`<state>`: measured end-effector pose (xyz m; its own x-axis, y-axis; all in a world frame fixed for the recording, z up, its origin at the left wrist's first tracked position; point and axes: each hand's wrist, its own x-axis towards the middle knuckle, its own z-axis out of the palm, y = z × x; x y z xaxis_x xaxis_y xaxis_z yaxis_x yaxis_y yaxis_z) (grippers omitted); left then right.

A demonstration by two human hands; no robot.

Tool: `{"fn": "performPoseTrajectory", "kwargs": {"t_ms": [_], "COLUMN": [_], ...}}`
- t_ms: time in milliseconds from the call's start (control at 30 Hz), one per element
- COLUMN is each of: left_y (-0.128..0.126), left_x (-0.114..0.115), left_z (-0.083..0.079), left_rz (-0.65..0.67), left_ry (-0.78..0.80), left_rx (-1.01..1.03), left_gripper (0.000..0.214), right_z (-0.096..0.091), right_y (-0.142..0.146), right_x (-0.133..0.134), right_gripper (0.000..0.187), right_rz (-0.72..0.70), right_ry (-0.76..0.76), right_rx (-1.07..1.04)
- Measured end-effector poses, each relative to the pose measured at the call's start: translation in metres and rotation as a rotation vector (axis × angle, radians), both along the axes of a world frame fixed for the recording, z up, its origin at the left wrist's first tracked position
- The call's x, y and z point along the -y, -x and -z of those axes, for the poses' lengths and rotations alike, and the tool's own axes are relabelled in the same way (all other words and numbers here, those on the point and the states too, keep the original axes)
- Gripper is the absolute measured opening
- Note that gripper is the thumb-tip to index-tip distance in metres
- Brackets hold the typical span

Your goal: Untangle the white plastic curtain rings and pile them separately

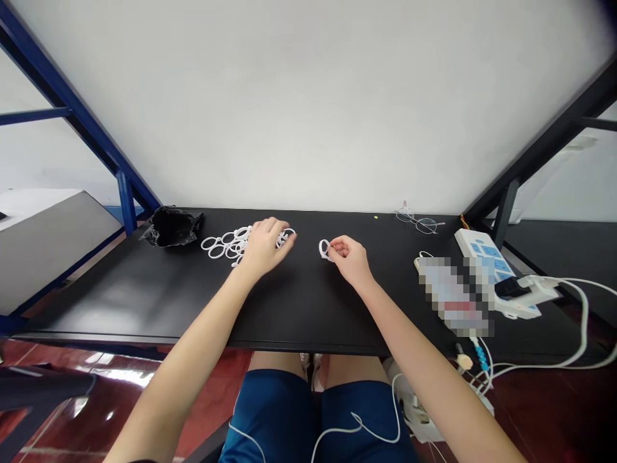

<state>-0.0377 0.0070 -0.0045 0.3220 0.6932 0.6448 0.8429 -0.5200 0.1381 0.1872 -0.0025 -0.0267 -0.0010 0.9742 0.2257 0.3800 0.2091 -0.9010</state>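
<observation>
Several white rings (216, 247), perhaps hair ties, lie in a loose, overlapping pile on the black tabletop (299, 302). Over the right part of that pile is my left hand (267, 246), palm down, its thumb apart from the fingers; it hides some of the rings. Between the thumb and fingertips of my right hand (351, 257) is a single white ring (323, 249), held just above or at the table surface, to the right of the pile. My fingers cover the ring's right side.
A crumpled black plastic bag (172, 228) stands open at the back left. Thin-framed glasses (417, 222) lie near the wall. On the right are a blurred-out phone (456, 299), a white power strip (486, 254) and white cables (584, 315). Another cable crosses my lap.
</observation>
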Motion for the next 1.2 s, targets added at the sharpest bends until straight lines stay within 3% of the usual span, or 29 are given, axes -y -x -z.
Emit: {"fn": "performPoseTrajectory", "kwargs": {"t_ms": [100, 167, 233, 333, 533, 633, 767, 900, 1200], "left_y": [-0.025, -0.038, -0.043, -0.040, -0.035, -0.037, -0.038, -0.039, -0.040], "left_x": [0.010, 0.014, 0.015, 0.013, 0.013, 0.013, 0.011, 0.011, 0.014], "left_z": [0.003, 0.008, 0.012, 0.016, 0.018, 0.018, 0.019, 0.021, 0.025], "left_rz": [0.303, 0.380, 0.385, 0.352, 0.311, 0.317, 0.360, 0.395, 0.421], "left_ry": [0.015, 0.071, 0.133, 0.231, 0.410, 0.416, 0.396, 0.366, 0.228], "left_rx": [-0.066, -0.132, -0.164, -0.157, 0.124, 0.184, 0.255, 0.329, 0.410], "left_gripper": [0.043, 0.044, 0.040, 0.038, 0.035, 0.035, 0.037, 0.042, 0.043], "right_z": [0.002, 0.004, 0.007, 0.007, 0.000, 0.000, 0.000, -0.002, -0.001], "right_y": [0.005, 0.008, 0.012, 0.016, 0.022, 0.022, 0.020, 0.021, 0.025], "right_x": [0.001, 0.003, 0.005, 0.006, 0.009, 0.012, 0.018, 0.023, 0.024], "right_gripper": [0.009, 0.008, 0.007, 0.006, 0.013, 0.020, 0.035, 0.040, 0.039], "right_rz": [-0.116, -0.230, -0.319, -0.328, -0.314, -0.310, -0.404, -0.381, -0.337], "right_ry": [0.001, -0.014, 0.005, 0.117, 0.334, 0.272, 0.072, -0.094, -0.209], "right_rx": [-0.018, -0.011, -0.024, -0.087, -0.234, -0.115, 0.034, 0.089, 0.123]}}
